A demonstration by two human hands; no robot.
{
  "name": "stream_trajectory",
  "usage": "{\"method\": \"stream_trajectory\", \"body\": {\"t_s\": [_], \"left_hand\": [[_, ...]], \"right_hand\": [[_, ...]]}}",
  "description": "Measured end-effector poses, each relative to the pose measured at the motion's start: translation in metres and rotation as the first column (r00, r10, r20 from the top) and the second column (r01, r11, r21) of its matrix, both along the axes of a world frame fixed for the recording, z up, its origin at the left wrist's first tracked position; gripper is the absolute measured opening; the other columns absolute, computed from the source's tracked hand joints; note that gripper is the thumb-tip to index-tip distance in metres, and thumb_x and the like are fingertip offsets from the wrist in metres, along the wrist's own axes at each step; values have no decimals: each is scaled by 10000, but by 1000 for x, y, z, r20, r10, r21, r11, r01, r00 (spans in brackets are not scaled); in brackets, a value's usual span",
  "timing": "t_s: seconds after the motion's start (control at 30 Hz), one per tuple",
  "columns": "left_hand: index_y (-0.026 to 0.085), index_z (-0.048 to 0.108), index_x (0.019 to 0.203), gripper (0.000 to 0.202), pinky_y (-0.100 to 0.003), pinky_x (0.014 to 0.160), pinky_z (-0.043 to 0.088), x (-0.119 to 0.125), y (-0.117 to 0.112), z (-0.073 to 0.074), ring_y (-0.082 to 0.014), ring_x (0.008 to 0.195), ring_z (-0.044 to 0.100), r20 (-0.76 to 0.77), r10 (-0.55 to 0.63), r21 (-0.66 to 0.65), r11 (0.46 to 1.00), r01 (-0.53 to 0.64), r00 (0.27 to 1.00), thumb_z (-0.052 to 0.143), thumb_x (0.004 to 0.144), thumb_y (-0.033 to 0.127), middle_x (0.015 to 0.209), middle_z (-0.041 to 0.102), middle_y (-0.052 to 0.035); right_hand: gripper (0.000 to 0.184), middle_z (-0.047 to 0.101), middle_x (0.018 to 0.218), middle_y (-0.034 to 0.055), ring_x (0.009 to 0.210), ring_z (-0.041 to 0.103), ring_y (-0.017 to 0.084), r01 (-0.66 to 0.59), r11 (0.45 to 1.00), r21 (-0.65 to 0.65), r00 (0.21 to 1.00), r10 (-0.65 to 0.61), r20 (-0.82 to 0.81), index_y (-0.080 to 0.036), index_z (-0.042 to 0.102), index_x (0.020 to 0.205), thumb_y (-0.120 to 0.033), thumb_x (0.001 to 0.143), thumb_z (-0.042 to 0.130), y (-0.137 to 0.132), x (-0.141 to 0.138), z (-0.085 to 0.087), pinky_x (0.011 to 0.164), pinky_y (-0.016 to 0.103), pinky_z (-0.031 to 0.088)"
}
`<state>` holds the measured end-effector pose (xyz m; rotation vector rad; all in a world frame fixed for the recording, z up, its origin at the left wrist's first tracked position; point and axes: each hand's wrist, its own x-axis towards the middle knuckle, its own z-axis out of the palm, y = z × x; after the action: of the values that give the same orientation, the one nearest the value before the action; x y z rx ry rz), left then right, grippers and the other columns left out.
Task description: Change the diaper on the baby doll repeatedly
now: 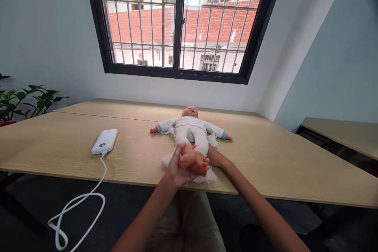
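Note:
A baby doll (201, 128) in white clothes with blue cuffs lies on its back on the table, its arms stretched out to the sides and its head toward the window. My left hand (178, 169) is closed around the doll's bare feet at the table's front edge. Beside the doll's lower leg, on the right, is my right hand (215, 156). Its fingers are hidden behind the leg, so their grip does not show. Thin white crumpled sheeting (167, 159) sticks out from under the doll on both sides.
A white power bank (105, 141) lies on the wooden table (265, 157) at the left, and its white cable (97, 195) hangs over the front edge. A leafy plant (38, 100) stands at the far left. A barred window (177, 73) is behind the table.

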<state>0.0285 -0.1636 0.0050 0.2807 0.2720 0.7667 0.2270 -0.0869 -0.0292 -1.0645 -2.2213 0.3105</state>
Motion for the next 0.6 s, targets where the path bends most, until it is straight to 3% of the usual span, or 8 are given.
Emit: {"method": "stream_trajectory", "body": {"t_s": [0.07,0.13,0.2,0.27,0.37,0.43,0.5,0.6], "left_hand": [[186,596,1134,421,-484,915,474,-3,-9,-19,-344,1026,668,-12,63,-72,995,-63,998,520,899,526,986,686,-112],[173,584,1165,433,-495,933,471,-5,-15,-30,-354,1055,659,-9,112,-116,987,-112,994,484,929,522,978,696,-106],[150,585,1184,453,-431,912,495,-5,-19,-33,-301,982,685,-9,140,-129,982,-140,990,434,965,516,916,707,-93],[105,594,1187,513,-364,882,519,-6,-22,-30,-245,888,701,-16,129,-129,983,-130,991,400,981,533,863,711,-95],[39,608,1122,598,-330,846,553,-11,-26,-20,-229,837,709,-54,40,-128,991,-46,998,413,965,581,843,711,-126],[26,600,1093,558,-323,822,574,-20,-28,-14,-227,818,718,-124,16,-126,992,-32,992,443,968,547,864,709,-145],[44,577,1109,418,-310,808,588,-32,-29,-10,-224,846,729,-219,65,-118,989,-92,974,476,984,430,932,707,-161],[90,562,1083,207,-287,805,599,-54,-27,-9,-240,933,732,-361,246,-23,962,-272,899,580,926,225,967,700,-143]], "right_hand": [[382,614,1325,114,1194,579,284,-7,998,-70,1000,8,13,-158,696,1156,-201,799,566,-5,5,-1,1044,391,439],[292,681,1196,111,1102,621,271,141,988,-63,990,-142,-14,-161,725,1038,-203,835,519,-16,8,1,989,402,467],[282,703,1114,116,1069,629,272,333,942,25,937,-328,-118,-157,713,1005,-240,889,471,-31,7,7,975,424,463],[311,697,1113,118,1072,628,257,387,917,93,904,-358,-234,-156,680,1066,-293,941,430,-48,-2,17,970,411,461],[348,685,1172,87,1104,621,213,109,992,64,984,-99,-147,-198,646,1162,-350,993,383,-67,-24,35,986,361,448],[379,689,1173,74,1102,625,201,-55,998,-38,998,54,-45,-212,640,1195,-376,1014,350,-72,-34,43,984,346,446],[408,699,1141,77,1055,642,201,-88,989,-117,996,89,0,-200,625,1231,-391,1023,330,-71,-37,46,947,341,465],[427,704,1103,91,1000,654,215,-11,989,-149,998,20,60,-180,602,1270,-386,1024,321,-67,-29,45,903,353,483]]}}
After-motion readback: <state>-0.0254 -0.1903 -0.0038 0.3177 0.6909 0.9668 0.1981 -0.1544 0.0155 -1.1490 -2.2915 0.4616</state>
